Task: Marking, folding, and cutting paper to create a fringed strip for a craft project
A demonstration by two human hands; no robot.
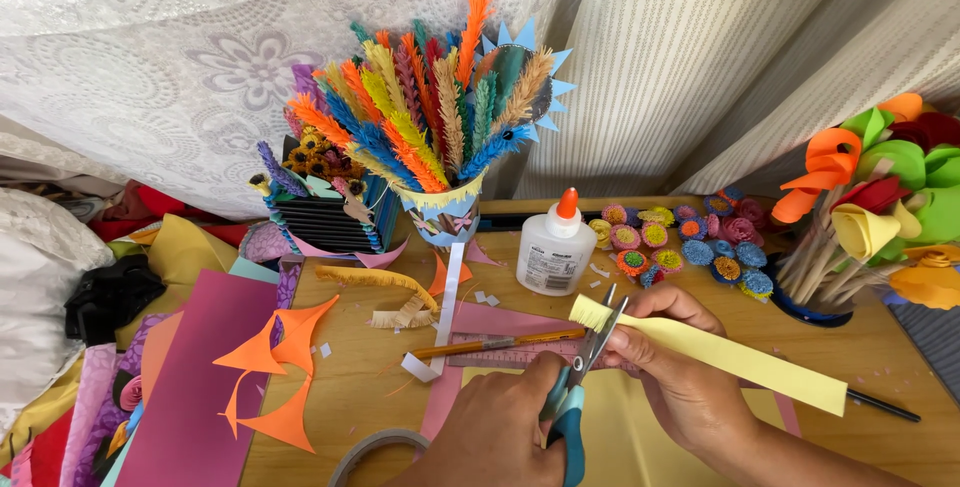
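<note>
My left hand [500, 432] grips the blue handles of a pair of scissors [590, 347], low in the middle of the view. The blades are open around the left end of a long pale yellow paper strip [740, 359]. That end shows short cuts, like a fringe. My right hand [680, 372] pinches the strip just right of the blades, thumb under and fingers over it. The strip slants down to the right above the wooden table [350, 387] and a yellow sheet [620, 437].
A white glue bottle [555, 247] with an orange cap stands behind the hands. A cup of fringed paper feathers [440, 127] rises at the back. Small paper rosettes [680, 242], rolled paper flowers [880, 177], a pencil [500, 345], orange cut-outs [275, 357], a tape roll [375, 447] and coloured sheets [200, 397] lie around.
</note>
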